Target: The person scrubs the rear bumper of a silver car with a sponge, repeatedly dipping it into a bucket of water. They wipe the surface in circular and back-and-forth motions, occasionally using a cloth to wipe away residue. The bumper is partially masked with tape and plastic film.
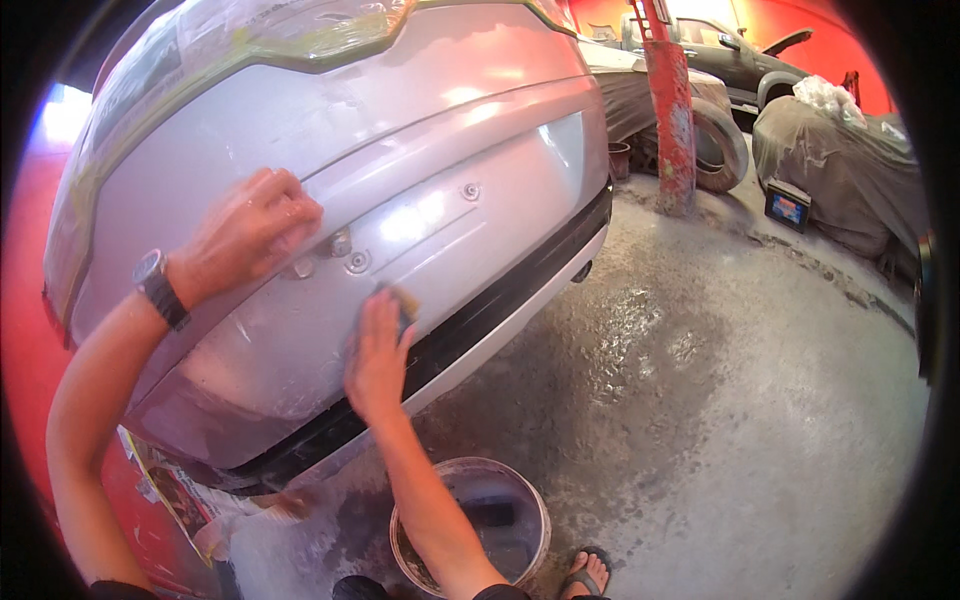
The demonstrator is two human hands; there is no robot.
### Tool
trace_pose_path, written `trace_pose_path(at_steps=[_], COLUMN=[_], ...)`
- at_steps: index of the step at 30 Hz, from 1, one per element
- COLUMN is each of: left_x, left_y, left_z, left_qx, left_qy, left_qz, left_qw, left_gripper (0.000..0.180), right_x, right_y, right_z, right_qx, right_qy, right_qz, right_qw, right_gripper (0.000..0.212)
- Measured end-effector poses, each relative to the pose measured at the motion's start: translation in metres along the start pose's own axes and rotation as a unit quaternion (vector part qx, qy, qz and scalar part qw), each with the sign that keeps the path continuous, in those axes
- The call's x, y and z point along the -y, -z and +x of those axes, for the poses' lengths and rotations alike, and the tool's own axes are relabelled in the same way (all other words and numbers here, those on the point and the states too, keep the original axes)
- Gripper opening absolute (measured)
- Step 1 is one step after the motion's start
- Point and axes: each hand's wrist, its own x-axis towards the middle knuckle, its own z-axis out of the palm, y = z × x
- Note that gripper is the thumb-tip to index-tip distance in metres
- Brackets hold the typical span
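The silver rear panel of a car (300, 345) fills the left and middle of the view, wet in places. Against its lower middle my right hand (378, 350) presses a small dark pad with a yellowish edge (407, 303), fingers laid along it; the pad is slightly blurred and mostly covered. My left hand (265, 220), with a watch (160, 288) on the wrist, is curled closed at the panel, just left of the round fittings (357, 262). Whether anything is inside its fingers is hidden.
Below my right forearm stands a round bucket (470, 464) with water in it. Masking film (250, 30) covers the car's upper part. The concrete floor (640, 440) is wet. Farther right are a red post (672, 130), a tyre (722, 150), a battery (788, 205) and a covered object (830, 170).
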Motion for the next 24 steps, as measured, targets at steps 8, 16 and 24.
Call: trace_pose_path(at_steps=[8,16,24], left_x=[0.015,0.058,0.039], left_y=[-0.014,-0.035,-0.027], left_z=[0.007,0.013,0.025], left_qx=[-0.043,-0.008,-0.062], left_qy=[-0.092,-0.075,-0.088], left_qz=[0.095,0.150,0.102], left_qw=[0.990,0.986,0.989], left_gripper=[0.043,0.051,0.041], right_x=[-0.053,-0.023,-0.002], right_y=[0.023,-0.008,-0.009], right_z=[0.045,-0.031,-0.007], right_qx=[-0.033,0.085,0.012], right_qy=[-0.023,0.038,-0.041], right_qz=[-0.110,-0.090,-0.090], right_qw=[0.993,0.992,0.995], right_gripper=[0.075,0.069,0.069])
